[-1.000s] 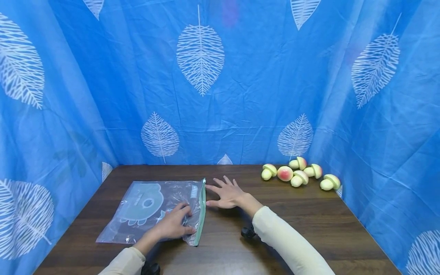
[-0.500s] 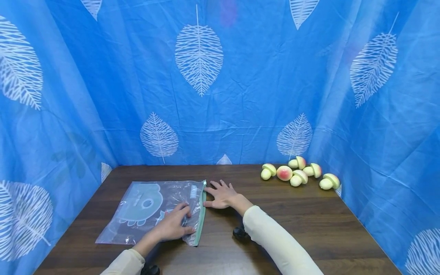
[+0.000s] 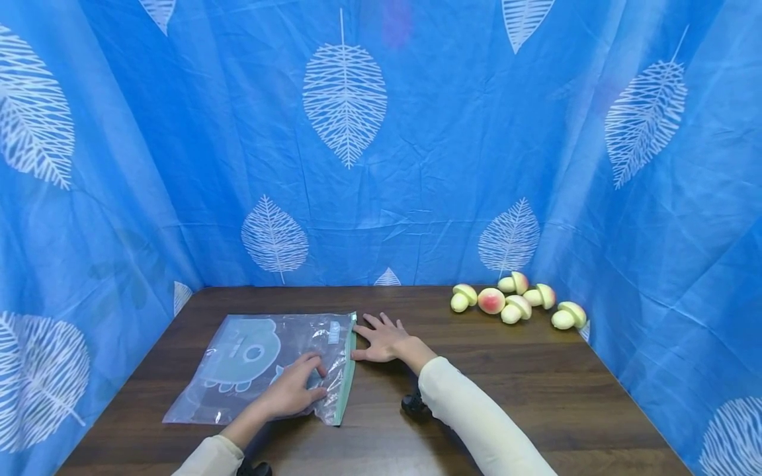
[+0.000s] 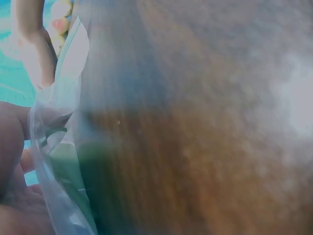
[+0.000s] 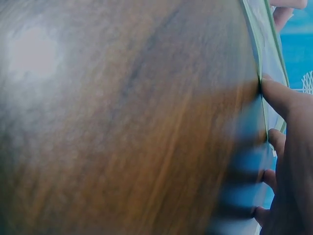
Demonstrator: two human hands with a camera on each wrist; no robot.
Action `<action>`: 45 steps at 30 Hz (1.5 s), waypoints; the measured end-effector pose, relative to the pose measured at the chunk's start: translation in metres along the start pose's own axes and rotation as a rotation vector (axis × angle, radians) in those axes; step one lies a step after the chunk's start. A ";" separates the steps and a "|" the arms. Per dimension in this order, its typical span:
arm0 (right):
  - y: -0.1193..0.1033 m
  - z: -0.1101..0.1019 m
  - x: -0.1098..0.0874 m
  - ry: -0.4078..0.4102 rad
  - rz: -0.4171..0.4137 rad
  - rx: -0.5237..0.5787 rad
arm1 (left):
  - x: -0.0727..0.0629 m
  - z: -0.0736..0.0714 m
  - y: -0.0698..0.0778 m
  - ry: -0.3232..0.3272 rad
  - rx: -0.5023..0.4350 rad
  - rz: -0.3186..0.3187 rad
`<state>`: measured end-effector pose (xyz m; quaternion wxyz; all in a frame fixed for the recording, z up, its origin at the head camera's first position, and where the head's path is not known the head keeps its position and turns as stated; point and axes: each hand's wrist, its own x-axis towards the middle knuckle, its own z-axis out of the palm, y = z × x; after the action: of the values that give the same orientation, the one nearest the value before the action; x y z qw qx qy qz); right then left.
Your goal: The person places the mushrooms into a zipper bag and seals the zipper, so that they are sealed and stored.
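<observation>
A clear plastic zip bag (image 3: pixel 238 370) with a printed pale shape lies flat on the dark wooden table. Its green zip edge (image 3: pixel 346 377) faces right. My left hand (image 3: pixel 292 391) rests on the bag near that edge, thumb and fingers apart. In the left wrist view, plastic film partly covers the left fingers, so their contact is hard to make out. From the other side, my right hand (image 3: pixel 383 340) lies with fingers spread, its thumb (image 5: pixel 279 95) and a fingertip touching the zip edge. The film stands slightly raised at the opening.
Several toy mushrooms (image 3: pixel 516 309) lie at the back right of the table (image 3: pixel 488 390), with one round pink-and-yellow piece (image 3: pixel 491 301) among them. Blue curtains (image 3: pixel 417 165) with white leaf prints enclose the back and sides.
My right hand has moved left onto the zip edge. My left hand has shifted slightly left across the bag, away from the edge. The mushrooms have stayed put.
</observation>
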<state>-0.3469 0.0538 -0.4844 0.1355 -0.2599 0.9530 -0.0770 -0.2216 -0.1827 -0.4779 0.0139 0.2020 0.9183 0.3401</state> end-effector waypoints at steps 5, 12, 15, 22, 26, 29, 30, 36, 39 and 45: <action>-0.005 -0.004 -0.007 0.006 -0.002 -0.009 | -0.001 0.001 -0.002 -0.006 -0.025 -0.004; -0.006 -0.003 -0.008 0.016 0.001 -0.025 | 0.000 0.004 -0.003 -0.042 -0.034 0.002; -0.004 0.002 -0.004 0.013 0.008 -0.025 | -0.001 0.004 -0.002 -0.048 -0.027 -0.005; -0.001 0.006 -0.002 0.024 0.006 -0.022 | -0.003 0.004 0.001 -0.051 -0.020 -0.026; 0.001 0.010 0.001 0.032 0.004 -0.025 | -0.004 0.006 0.001 -0.031 -0.011 -0.045; 0.003 0.013 0.005 0.039 0.003 -0.031 | -0.003 0.008 0.001 -0.016 0.004 -0.050; 0.004 0.013 0.006 0.040 0.003 -0.031 | -0.003 0.008 0.001 -0.011 0.012 -0.051; 0.006 0.015 0.009 0.034 -0.002 -0.039 | -0.003 0.008 0.002 0.003 0.035 -0.079; 0.007 0.015 0.010 0.027 -0.008 -0.042 | -0.002 0.008 0.003 0.011 0.044 -0.097; 0.007 0.016 0.010 0.039 -0.017 -0.029 | 0.003 0.010 0.006 0.017 0.110 -0.187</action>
<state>-0.3537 0.0533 -0.5036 0.1123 -0.2681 0.9543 -0.0695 -0.2203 -0.1713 -0.4814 0.0265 0.1132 0.9505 0.2883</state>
